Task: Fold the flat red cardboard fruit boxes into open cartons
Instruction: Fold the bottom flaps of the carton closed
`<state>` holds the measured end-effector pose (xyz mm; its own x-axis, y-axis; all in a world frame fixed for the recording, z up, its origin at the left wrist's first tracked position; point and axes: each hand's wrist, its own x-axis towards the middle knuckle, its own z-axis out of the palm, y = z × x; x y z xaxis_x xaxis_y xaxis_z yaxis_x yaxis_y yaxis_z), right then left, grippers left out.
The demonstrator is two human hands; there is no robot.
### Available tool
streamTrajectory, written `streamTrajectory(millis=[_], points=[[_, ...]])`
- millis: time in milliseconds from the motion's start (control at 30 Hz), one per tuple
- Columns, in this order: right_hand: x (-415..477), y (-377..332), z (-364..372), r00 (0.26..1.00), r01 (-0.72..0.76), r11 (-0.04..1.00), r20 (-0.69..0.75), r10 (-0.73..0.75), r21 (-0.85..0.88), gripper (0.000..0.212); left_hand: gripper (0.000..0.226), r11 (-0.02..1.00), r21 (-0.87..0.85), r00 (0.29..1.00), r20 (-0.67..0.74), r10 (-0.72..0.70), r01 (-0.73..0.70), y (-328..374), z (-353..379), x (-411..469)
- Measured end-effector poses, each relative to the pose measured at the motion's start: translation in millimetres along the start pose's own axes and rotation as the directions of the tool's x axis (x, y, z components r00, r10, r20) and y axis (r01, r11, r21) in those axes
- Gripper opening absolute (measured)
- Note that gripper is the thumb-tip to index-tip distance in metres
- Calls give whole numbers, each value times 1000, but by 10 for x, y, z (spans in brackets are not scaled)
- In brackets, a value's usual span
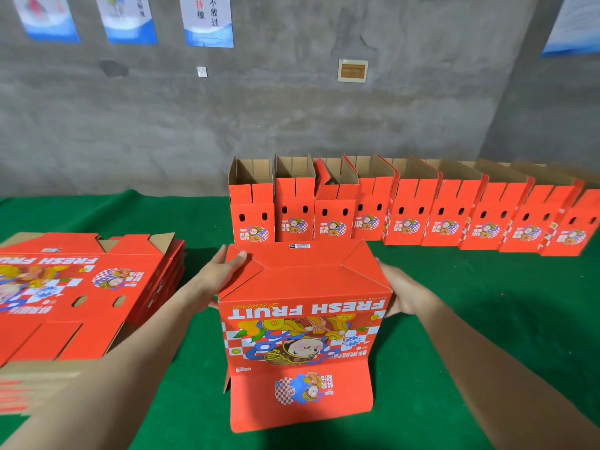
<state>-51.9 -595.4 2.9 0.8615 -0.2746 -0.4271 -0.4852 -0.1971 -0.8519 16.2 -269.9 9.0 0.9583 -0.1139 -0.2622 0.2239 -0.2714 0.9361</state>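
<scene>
In front of carton row (406,219): clasping box (302,280) ends with left hand (222,269) and right hand (406,293); sitting crosswise, base pointing up.

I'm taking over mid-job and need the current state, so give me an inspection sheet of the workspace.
Surface: green cloth table.
Job's things: upturned carton with bottom flaps folded in; flat stack at left; row of folded cartons along the far edge, open tops up.
Clutter: nothing seen.
Hands: left hand and right hand grip the upturned carton's two ends.
Cables: nothing seen.
Surroundings: grey wall, posters, small wall panel.
</scene>
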Motion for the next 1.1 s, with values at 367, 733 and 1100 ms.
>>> streamTrajectory(millis=[367, 733, 1100], points=[[-210, -269, -197, 939, 116, 982, 305, -158, 150, 68, 40, 923, -58, 914, -178, 366, -381, 482, -361, -202], [-315, -327, -98, 866, 323, 944, 381, -322, 63, 100, 37, 879, 9, 778, -462, 426, -477, 128, -469, -146], [-438, -288, 51, 842, 487, 871, 301, -447, -69, 65, 19, 923, -130, 902, -299, 312, -362, -216, -590, -215]])
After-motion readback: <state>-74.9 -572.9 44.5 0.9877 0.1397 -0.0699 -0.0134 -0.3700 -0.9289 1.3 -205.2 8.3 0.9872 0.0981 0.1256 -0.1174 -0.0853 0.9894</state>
